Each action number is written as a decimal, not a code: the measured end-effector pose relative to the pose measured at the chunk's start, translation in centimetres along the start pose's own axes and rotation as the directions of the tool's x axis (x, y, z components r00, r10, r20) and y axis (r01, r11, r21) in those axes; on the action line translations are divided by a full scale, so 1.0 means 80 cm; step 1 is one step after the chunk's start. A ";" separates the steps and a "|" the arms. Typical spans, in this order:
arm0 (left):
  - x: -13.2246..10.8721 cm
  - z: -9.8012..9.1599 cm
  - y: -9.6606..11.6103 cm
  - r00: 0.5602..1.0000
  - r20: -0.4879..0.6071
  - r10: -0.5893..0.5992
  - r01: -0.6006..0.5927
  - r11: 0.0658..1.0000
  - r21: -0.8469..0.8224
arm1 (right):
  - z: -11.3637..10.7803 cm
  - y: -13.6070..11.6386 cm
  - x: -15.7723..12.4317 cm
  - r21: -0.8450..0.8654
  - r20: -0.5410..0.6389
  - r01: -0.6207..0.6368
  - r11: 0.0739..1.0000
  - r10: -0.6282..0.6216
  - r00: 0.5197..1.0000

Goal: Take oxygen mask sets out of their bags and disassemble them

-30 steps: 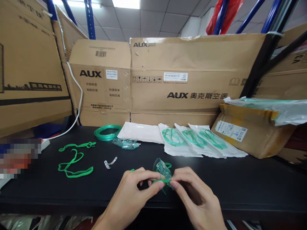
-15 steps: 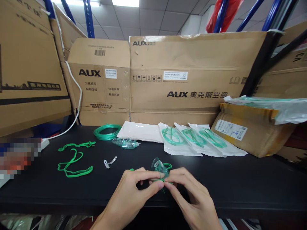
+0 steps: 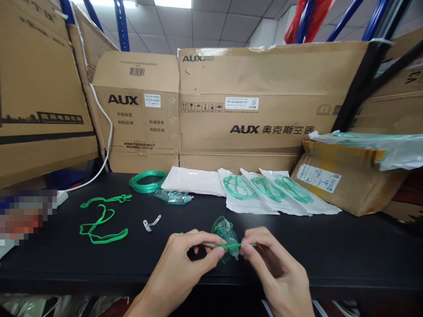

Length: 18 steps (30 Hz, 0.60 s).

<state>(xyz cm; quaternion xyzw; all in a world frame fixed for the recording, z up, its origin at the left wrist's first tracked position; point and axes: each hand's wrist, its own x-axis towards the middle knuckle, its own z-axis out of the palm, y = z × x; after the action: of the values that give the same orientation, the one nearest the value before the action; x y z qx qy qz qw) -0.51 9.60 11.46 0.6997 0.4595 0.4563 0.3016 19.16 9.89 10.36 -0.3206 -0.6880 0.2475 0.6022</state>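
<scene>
A clear green oxygen mask (image 3: 222, 224) is between my hands, low over the front of the black table. A thin green elastic strap (image 3: 234, 246) stretches across it from hand to hand. My left hand (image 3: 190, 255) is closed, thumb and forefinger pinching the strap at the mask's left side. With thumb and fingertips, my right hand (image 3: 272, 259) pinches the strap on the right, and a short end sticks out past the fingers. Whether the left fingers also grip the mask's edge is hidden.
Left on the table (image 3: 357, 246) lie loose green straps (image 3: 105, 240) and small bent metal strips (image 3: 152, 223). Farther back are coiled green tubing (image 3: 147, 182), another clear mask (image 3: 175, 197), and white pouches (image 3: 238, 202) with tubing. A taped carton (image 3: 346, 189) stands at right.
My right hand has moved right, away from my left, drawing the strap out between them. The mask has turned, and its small nozzle now shows.
</scene>
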 end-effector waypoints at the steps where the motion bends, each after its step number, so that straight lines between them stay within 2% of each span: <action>1: 0.000 0.000 0.000 1.000 -0.006 -0.001 0.001 1.000 -0.001 | 0.000 0.000 0.000 0.015 -0.026 -0.014 1.000 0.015 1.000; 5: -0.001 -0.002 -0.001 0.999 -0.035 -0.010 0.010 1.000 -0.016 | 0.001 -0.001 -0.003 0.085 -0.185 -0.073 0.994 0.088 0.979; 10: -0.002 -0.002 0.000 0.999 -0.043 -0.012 0.011 1.000 -0.012 | 0.004 0.001 -0.003 0.238 -0.412 -0.084 0.968 0.179 0.894; 14: -0.001 -0.002 0.001 0.999 -0.045 -0.014 0.014 1.000 0.007 | 0.002 0.001 0.003 0.312 -0.437 -0.053 0.949 0.193 0.879; 18: -0.002 -0.004 0.000 0.999 -0.046 -0.007 0.008 1.000 0.013 | -0.005 0.003 0.006 0.346 -0.436 0.037 0.937 0.125 0.891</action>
<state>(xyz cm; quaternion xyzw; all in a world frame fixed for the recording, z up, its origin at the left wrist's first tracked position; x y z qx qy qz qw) -0.82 9.49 11.55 0.6893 0.4718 0.4681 0.2883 19.53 10.37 10.56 -0.2743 -0.4677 0.2969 0.7861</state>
